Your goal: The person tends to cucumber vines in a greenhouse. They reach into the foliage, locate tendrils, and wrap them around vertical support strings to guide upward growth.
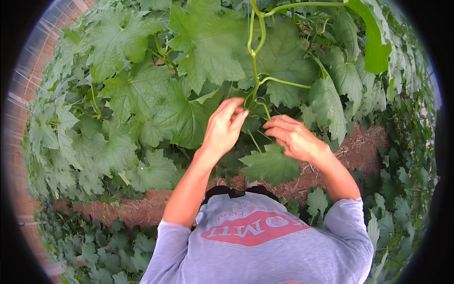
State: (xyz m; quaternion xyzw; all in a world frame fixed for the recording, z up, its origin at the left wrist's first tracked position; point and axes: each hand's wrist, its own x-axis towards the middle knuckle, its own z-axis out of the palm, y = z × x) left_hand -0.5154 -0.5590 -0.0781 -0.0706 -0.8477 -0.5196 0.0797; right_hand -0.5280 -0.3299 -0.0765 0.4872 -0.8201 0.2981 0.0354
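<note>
A green climbing vine stem (pixel 255 67) hangs down in front of me, with branching leaf stalks and thin curling tendrils (pixel 252 105) low on it. My left hand (pixel 224 124) is at these tendrils, thumb and forefinger close to them; whether they pinch one is not clear. To the right, my right hand (pixel 296 137) has its fingertips closed around the lower end of a side shoot (pixel 264 108). Just below that hand hangs a lobed leaf (pixel 272 164), partly covered by its fingers. Its stalk (pixel 254 141) rises between my hands.
Dense broad leaves (pixel 209 42) fill the space ahead and to the left. A large leaf (pixel 372 39) juts in at upper right. Bare soil with dry straw (pixel 361 149) runs beneath me. More vines (pixel 113 248) grow behind. Wires (pixel 30 76) stretch along the far left.
</note>
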